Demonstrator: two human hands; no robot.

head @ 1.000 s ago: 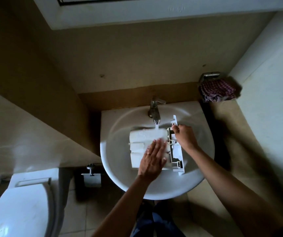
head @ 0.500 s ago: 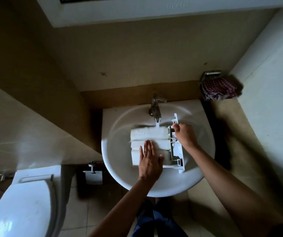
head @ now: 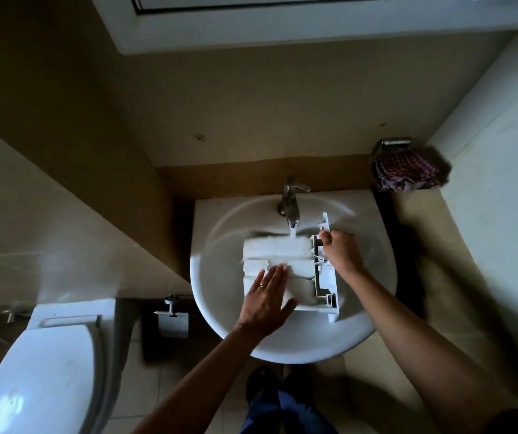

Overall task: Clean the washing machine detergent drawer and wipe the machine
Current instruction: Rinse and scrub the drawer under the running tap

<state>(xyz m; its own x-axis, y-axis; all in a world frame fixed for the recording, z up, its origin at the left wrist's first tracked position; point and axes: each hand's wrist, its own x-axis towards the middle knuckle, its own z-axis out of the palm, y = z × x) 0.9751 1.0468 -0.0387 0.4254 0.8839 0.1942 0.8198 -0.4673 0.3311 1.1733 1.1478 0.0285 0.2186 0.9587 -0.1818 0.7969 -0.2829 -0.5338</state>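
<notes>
The white detergent drawer (head: 278, 250) lies in the white washbasin (head: 217, 277), its front panel to the right. Water runs from the chrome tap (head: 289, 202) onto the drawer's far edge. My left hand (head: 267, 300) lies flat, fingers straight, on the drawer's near left part, with a ring on one finger. My right hand (head: 340, 250) grips the drawer's front panel at its far end, fingers curled round the edge. The washing machine is not in view.
A checked cloth (head: 406, 173) hangs on a wall holder right of the basin. A toilet (head: 42, 368) stands at the lower left, with a paper holder (head: 173, 321) on the wall between it and the basin. A white cabinet underside (head: 282, 29) sits above.
My left hand has slid across the drawer's surface, from near the front panel toward the left and nearer side. My right hand has kept its hold on the front panel.
</notes>
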